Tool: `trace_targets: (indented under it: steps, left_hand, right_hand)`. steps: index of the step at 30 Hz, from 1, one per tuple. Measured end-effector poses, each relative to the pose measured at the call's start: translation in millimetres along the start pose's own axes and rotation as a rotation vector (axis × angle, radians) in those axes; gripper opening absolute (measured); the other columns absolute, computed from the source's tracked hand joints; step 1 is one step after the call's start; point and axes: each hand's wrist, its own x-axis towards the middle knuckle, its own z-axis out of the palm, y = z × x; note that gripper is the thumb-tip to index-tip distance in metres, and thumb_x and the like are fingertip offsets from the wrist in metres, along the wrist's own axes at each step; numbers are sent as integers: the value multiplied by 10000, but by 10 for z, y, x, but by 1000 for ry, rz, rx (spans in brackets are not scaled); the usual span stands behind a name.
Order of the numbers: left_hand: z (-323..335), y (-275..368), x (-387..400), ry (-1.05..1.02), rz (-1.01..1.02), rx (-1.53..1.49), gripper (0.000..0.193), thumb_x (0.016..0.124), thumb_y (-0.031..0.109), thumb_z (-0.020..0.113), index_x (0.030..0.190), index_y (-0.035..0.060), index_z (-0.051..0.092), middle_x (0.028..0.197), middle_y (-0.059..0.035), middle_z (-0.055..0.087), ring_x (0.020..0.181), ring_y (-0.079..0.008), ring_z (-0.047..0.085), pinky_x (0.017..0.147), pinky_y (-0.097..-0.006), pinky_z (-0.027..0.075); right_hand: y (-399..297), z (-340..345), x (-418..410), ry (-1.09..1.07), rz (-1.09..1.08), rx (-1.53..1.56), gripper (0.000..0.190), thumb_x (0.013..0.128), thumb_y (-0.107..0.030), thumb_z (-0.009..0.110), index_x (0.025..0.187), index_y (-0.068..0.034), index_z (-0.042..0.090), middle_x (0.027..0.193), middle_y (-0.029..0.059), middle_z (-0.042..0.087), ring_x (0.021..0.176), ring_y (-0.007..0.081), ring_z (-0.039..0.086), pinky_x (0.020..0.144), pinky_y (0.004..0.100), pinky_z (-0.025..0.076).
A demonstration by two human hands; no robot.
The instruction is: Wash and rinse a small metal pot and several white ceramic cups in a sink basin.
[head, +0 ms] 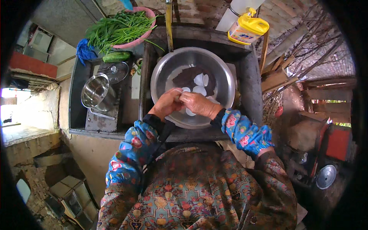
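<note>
A wide stainless steel basin (227,74) sits in the right part of the dark sink, with several small white cups (199,90) in it. Over the near left part of the basin my left hand (169,103) and my right hand (199,103) meet at the fingertips. Both are closed around one small white piece (178,90), probably a cup, mostly hidden by the fingers. Other white cups lie just beyond and beneath my right hand. Patterned blue sleeve covers reach to both wrists.
Left in the sink stand a steel pot (96,92), a glass lid (118,72) and a cucumber (116,57). Behind are a pink basin (149,27) of leafy greens and a blue cloth (85,51). A yellow detergent jug (247,28) stands at the back right, near stacked branches (304,69).
</note>
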Motion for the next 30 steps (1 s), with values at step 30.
trace_targets:
  steps: [30]
  left_hand:
    - [17,857,-179,362,1023,1322,480,699,-60,514,1165,11,426,1078,-208,454,1032,-402,466,871,-413,421]
  right_hand:
    - [-57,-416,1147,473,-130,-28,270,655,31,592,901,-80,588,867,87,606,872,266,575,766,358,412]
